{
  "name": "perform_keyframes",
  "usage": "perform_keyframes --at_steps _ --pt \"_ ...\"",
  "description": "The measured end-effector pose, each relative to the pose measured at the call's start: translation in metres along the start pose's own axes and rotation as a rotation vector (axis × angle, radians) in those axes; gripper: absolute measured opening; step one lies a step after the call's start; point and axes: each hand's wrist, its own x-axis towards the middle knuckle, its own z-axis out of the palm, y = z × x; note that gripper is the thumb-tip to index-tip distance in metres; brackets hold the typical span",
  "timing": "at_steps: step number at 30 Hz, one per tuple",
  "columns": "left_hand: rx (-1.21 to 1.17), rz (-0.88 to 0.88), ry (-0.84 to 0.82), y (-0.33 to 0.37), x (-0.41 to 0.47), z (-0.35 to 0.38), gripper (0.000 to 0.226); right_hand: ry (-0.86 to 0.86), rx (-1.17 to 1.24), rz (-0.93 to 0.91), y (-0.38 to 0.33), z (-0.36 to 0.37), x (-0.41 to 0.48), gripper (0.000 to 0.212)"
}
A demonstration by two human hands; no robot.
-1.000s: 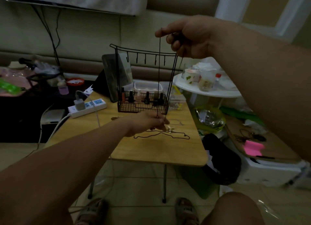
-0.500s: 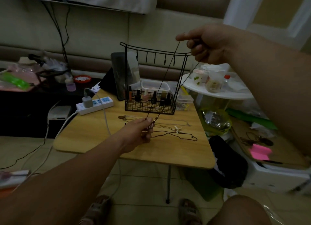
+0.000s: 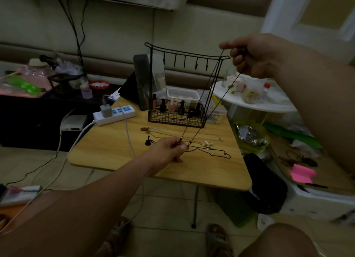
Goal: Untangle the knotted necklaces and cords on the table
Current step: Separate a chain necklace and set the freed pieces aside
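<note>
I have the right hand (image 3: 255,57) raised beside the top bar of the wire rack (image 3: 172,120), its fingers (image 3: 237,60) curled and pinching the upper bend of a black cord (image 3: 219,103). Two taut strands run down to my left hand (image 3: 169,149), low over the surface (image 3: 115,151), where the fingers (image 3: 181,147) pinch the cord near its metal ends. A second black cord (image 3: 215,153) lies loose on the surface just right of that hand, a pale starfish pendant (image 3: 208,144) and thin chains (image 3: 161,134) close by
</note>
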Motion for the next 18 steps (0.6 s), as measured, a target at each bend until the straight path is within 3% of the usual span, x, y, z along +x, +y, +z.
perform_keyframes --at_steps 3,5,14,18 --pt "0.224 0.026 -0.039 0.0026 -0.0038 0.0029 0.014 0.017 0.032 0.003 0.0049 -0.0011 0.0009 0.026" --pt "0.239 0.029 -0.053 0.0027 -0.0044 0.0048 0.011 0.018 0.062 -0.003 0.0069 -0.0003 0.0006 0.026" --pt "-0.156 -0.043 -0.203 0.0003 -0.0064 0.0072 0.031 0.044 0.01 0.008 0.0088 -0.0029 0.001 0.024" --pt "-0.23 -0.058 -0.212 -0.0004 -0.0047 0.0027 0.019 0.014 0.014 -0.003 0.0077 -0.0038 -0.0006 0.025"
